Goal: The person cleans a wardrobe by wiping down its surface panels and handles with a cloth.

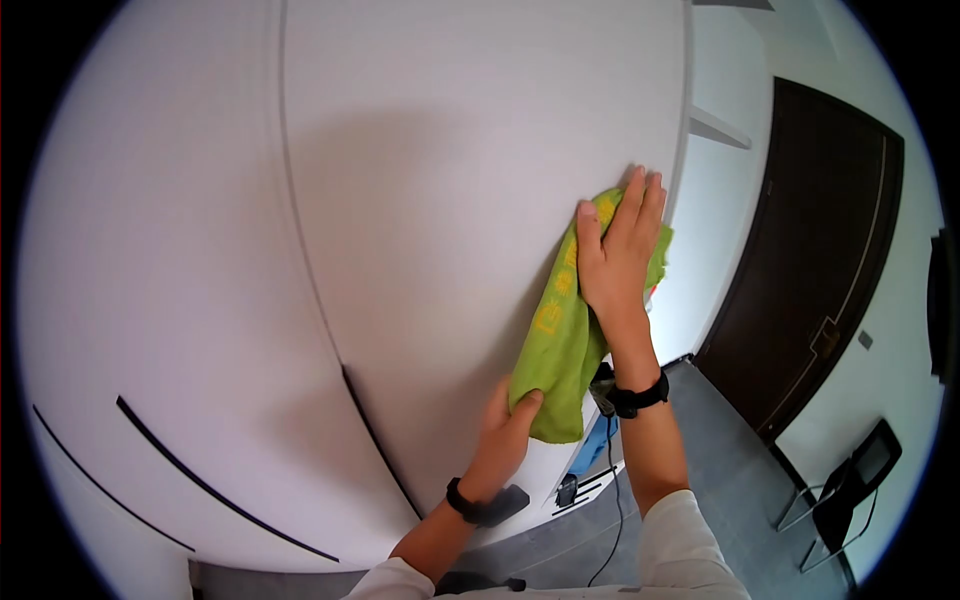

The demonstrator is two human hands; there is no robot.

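A green cloth (560, 345) with yellow printing lies against a white cabinet door (450, 200). My right hand (620, 250) presses the cloth's upper part flat to the door near its right edge, fingers stretched upward. Lower down, my left hand (508, 435) grips the cloth's bottom left corner, with the thumb on top and the other fingers hidden behind it. Both wrists wear black bands.
Black strip handles (225, 480) run along the white doors at left. Open shelves (720, 128) adjoin the door's right edge. A dark door (810, 240) and a black chair (855, 490) stand to the right. A black cable (617, 490) hangs to the grey floor (720, 450).
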